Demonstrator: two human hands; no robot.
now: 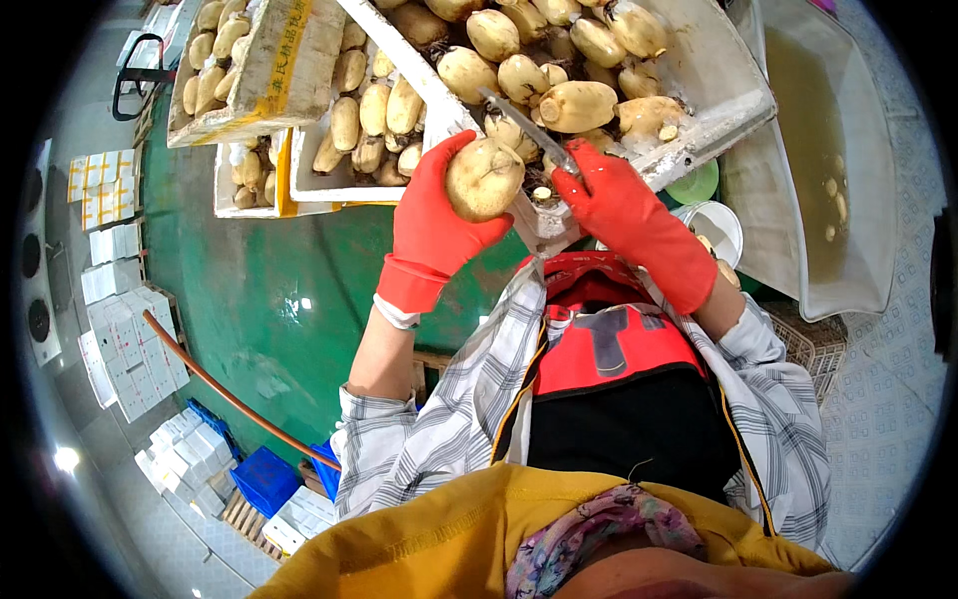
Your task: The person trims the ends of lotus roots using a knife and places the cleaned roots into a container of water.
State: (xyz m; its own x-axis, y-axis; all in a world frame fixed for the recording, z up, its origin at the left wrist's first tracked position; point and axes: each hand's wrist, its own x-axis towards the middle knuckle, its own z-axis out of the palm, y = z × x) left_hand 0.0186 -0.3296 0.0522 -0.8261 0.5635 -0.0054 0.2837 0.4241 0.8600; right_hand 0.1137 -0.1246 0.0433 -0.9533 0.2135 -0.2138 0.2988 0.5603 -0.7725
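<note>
My left hand [430,224], in a red rubber glove, is wrapped around a pale lotus root segment [485,180] with its rounded side towards me. In my right hand [636,217], gloved the same way, is a knife [528,131] whose metal blade points up and left. The blade lies beyond the held root and appears apart from it. Both hands are over the near corner of a white foam box [718,142] heaped with lotus roots [578,106]. The knife's handle is hidden in my right glove.
More foam boxes [348,193] of lotus roots stand to the left, one stacked higher [254,112]. A white bucket [730,224] and a green round container [696,183] sit at right. Beyond is a long tub [861,224] of murky water [808,135]. A brown pole [232,389] slants at lower left.
</note>
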